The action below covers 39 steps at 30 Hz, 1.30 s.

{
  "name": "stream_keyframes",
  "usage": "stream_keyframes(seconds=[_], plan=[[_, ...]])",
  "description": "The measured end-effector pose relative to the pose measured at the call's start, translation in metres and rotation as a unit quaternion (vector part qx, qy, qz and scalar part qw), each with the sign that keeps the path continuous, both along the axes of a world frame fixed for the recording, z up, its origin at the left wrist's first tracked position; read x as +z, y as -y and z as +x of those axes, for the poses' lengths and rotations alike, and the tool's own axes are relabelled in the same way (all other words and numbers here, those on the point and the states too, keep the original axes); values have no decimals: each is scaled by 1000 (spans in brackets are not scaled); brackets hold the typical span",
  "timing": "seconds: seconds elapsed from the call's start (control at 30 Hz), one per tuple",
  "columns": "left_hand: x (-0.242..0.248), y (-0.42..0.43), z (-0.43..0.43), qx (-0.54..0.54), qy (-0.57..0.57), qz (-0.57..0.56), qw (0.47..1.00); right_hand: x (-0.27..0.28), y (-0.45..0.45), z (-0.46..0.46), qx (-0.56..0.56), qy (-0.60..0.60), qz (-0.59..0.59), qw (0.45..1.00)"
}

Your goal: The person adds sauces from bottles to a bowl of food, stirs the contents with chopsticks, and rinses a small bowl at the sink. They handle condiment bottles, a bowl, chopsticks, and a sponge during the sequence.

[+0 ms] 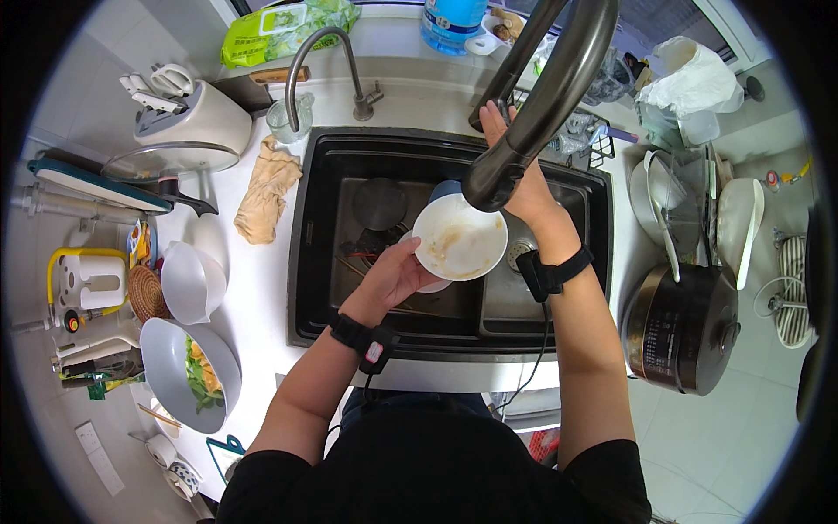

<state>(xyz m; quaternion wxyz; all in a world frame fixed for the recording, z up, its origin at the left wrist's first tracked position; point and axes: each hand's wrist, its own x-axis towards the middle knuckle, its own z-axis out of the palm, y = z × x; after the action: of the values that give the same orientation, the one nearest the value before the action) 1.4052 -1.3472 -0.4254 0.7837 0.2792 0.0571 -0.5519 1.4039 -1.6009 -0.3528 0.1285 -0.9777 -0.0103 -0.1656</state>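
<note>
My left hand (387,274) grips the left rim of a white bowl (460,237), tilted above the black sink (302,255). Brownish food residue marks the bowl's inside. My right hand (533,191) is raised behind the dark metal faucet (555,98), its fingers stretched out near the faucet's base. The spout hides part of that hand, so contact with the faucet is unclear. Under the bowl, the edge of another pale dish (435,287) shows. In the sink's left part lie a round dark disc (380,204) and some thin sticks.
Left of the sink are a crumpled tan cloth (267,193), a knife block (196,114) and a large bowl of greens (152,367). A slim second tap (350,59) stands behind the sink beside a glass cup (283,124). A rice cooker (681,327) sits at the right.
</note>
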Motion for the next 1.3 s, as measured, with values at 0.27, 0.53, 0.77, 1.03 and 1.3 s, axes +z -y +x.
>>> stream_keyframes(seconds=[0.27, 0.53, 0.77, 1.03, 1.3], plan=[[-5, 6, 9, 22, 33, -31, 999, 1, 2, -1, -20, -32, -38, 999], [-3, 9, 26, 65, 131, -2, 989, 8, 12, -4, 9, -43, -15, 999], [11, -7, 30, 66, 233, 173, 955, 0, 11, -2, -1, -25, -52, 998], [-22, -41, 27, 22, 75, 148, 986, 0, 9, 1, 22, -20, -13, 999], [-65, -64, 24, 105, 74, 87, 988, -7, 6, 36, 22, 77, -20, 997]])
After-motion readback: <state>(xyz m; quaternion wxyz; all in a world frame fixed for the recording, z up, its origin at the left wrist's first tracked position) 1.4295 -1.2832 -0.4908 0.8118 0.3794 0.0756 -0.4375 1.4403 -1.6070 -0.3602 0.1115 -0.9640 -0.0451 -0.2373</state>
